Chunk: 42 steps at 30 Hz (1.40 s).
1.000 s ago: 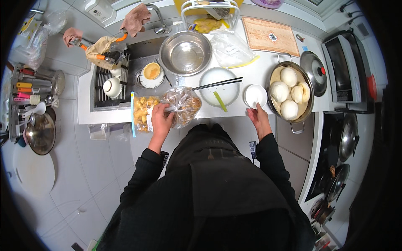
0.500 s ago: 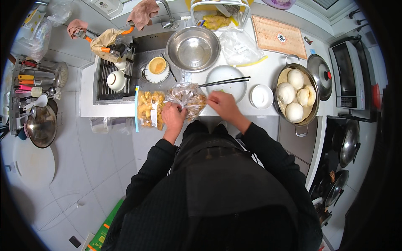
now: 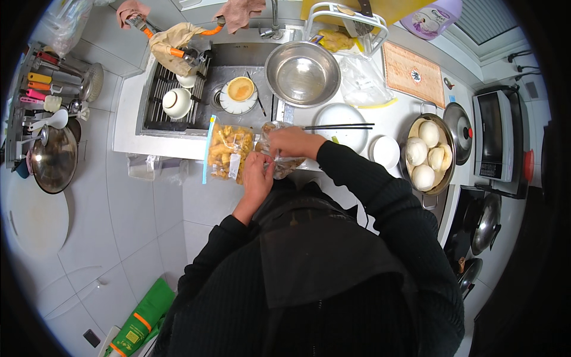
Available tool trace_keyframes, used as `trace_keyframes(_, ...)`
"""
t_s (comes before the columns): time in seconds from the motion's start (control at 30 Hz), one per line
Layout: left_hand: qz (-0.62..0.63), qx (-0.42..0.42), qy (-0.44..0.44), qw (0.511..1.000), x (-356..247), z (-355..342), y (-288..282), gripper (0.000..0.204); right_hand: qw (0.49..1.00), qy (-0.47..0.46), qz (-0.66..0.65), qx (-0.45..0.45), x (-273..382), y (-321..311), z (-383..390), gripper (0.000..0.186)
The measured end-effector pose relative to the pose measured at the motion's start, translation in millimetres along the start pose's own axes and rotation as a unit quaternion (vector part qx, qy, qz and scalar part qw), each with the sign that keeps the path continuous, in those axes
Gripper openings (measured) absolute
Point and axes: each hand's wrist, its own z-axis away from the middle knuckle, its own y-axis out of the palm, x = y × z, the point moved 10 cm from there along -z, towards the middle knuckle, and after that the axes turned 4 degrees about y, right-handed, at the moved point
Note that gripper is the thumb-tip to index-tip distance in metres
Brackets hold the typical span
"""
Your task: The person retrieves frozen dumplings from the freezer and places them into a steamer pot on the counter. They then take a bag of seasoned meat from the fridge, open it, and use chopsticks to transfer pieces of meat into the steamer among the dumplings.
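At the counter's front edge, a clear plastic bag with brown food in it (image 3: 288, 166) is partly hidden by my hands. My left hand (image 3: 258, 177) pinches the plastic on its near left side. My right hand (image 3: 292, 143) reaches across the top, fingers closed on the plastic close to the left fingertips. Just left of it stands a zip bag of yellow-brown pieces (image 3: 231, 146), with a blue strip down one side. Black chopsticks (image 3: 348, 126) lie across a pale plate (image 3: 338, 113) beyond my right wrist, and a small white bowl (image 3: 384, 152) is beside that plate.
Behind the plate stands a steel basin (image 3: 303, 74), left of an empty-looking plastic bag (image 3: 364, 83). A pan of white dough buns (image 3: 422, 177) is on the right. The sink (image 3: 235, 53) on the left contains dishes. A cutting board (image 3: 414, 75) lies at the back.
My right hand has moved left, over the bag and close to my left hand, covering much of it. The whole view has shifted slightly.
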Motion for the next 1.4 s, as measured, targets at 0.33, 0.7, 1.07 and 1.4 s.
trace_keyframes(0.33,0.150,-0.008,-0.090,0.985,15,4,-18,0.009,0.779,0.296,-0.514,-0.200,-72,-32,55,0.014)
trace_keyframes(0.7,0.291,0.034,-0.216,0.931,36,-12,17,0.010,0.790,0.236,-0.477,-0.304,-38,-80,56,0.025)
trace_keyframes(1.07,0.454,0.002,-0.244,0.857,-17,-10,-36,0.011,0.755,0.298,-0.487,-0.324,-31,-87,107,0.027)
trace_keyframes(1.4,0.466,-0.047,-0.335,0.817,8,9,-44,0.019,0.673,0.310,-0.599,-0.304,-35,-57,115,0.020)
